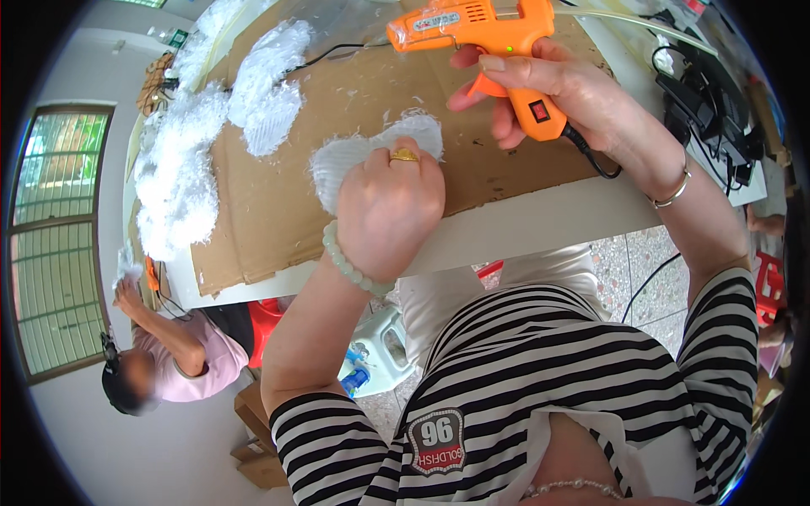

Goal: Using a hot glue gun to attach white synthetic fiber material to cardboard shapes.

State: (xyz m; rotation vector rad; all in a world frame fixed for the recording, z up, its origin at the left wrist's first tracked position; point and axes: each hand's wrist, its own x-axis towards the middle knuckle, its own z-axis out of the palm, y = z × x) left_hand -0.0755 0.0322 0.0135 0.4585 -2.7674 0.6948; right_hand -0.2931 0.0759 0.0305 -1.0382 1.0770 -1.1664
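Observation:
An orange hot glue gun (515, 38) is gripped in my right hand (565, 84), held above the cardboard with its nozzle pointing left and a small green light lit on its side. A clear glue stick (641, 21) runs out of its back end. My left hand (392, 198) is closed and presses down on a white ribbed, fluffy-edged piece (342, 160) lying flat on the cardboard (253, 198). Its fingertips are hidden beneath the knuckles, so whether they pinch the piece does not show.
Heaps of white fluffy pieces (177, 169) cover the table's left side, and another fluffy piece (266, 84) lies farther in. Black adapters and cables (704, 114) crowd the right end. A person in pink (207, 346) works at the left. A white stool (384, 346) stands below the table.

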